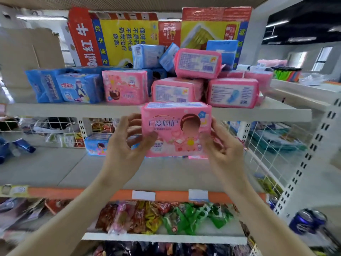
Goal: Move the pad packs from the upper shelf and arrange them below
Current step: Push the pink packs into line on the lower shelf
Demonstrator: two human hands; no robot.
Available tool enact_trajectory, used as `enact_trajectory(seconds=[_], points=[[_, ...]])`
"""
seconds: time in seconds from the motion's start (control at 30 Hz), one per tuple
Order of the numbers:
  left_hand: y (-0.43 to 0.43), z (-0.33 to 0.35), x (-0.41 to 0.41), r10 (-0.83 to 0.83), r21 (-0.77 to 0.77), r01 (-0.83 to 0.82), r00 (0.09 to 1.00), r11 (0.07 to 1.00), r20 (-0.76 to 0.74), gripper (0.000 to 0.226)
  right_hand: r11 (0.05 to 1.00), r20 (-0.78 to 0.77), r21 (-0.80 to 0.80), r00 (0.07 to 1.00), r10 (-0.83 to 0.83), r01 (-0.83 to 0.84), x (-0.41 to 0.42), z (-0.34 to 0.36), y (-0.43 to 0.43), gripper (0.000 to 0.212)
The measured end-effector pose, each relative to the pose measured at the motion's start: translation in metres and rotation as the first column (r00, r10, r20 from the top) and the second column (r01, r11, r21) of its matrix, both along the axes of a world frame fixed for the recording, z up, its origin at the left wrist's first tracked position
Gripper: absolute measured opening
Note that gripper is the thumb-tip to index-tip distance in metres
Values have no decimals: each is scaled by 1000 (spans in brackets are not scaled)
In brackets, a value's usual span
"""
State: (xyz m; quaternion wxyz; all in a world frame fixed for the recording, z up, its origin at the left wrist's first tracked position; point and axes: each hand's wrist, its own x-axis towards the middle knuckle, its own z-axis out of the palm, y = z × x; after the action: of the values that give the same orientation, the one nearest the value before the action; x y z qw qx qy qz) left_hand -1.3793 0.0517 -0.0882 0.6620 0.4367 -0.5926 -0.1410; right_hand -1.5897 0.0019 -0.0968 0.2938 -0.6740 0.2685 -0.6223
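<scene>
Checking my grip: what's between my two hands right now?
One pink pad pack, held at its sides by the left hand and right hand, in the head view.

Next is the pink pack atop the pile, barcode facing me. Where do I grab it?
Grip the top pink pack across its two short ends, coming from the front: it lies broadside, nothing rests on it, and blue packs crowd behind.

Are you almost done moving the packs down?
Not nearly. One blue pack already stands on the lower shelf. The left hand and right hand hold a pink pack. A pile of packs waits on the upper shelf.
</scene>
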Motion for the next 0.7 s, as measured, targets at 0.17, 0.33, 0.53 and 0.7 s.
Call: enact_trajectory(seconds=[0.17,0.33,0.53,0.7], points=[[1,-14,-38,-31,12,31,999,999,-22,33,999,-41,44,999,-27,29,-37,-14,10,48],[5,-30,-68,-58,61,57,998,996,12,36,994,-78,90,995,-57,64,-68,-30,17,47],[5,-49,-93,-86,112,84,996,990,16,33,987,-130,121,987,-92,108,-95,-47,24,48],[-1,-69,-104,-95,172,94,995,981,-6,33,978,-164,148,979,-123,148,-106,-67,19,49]])
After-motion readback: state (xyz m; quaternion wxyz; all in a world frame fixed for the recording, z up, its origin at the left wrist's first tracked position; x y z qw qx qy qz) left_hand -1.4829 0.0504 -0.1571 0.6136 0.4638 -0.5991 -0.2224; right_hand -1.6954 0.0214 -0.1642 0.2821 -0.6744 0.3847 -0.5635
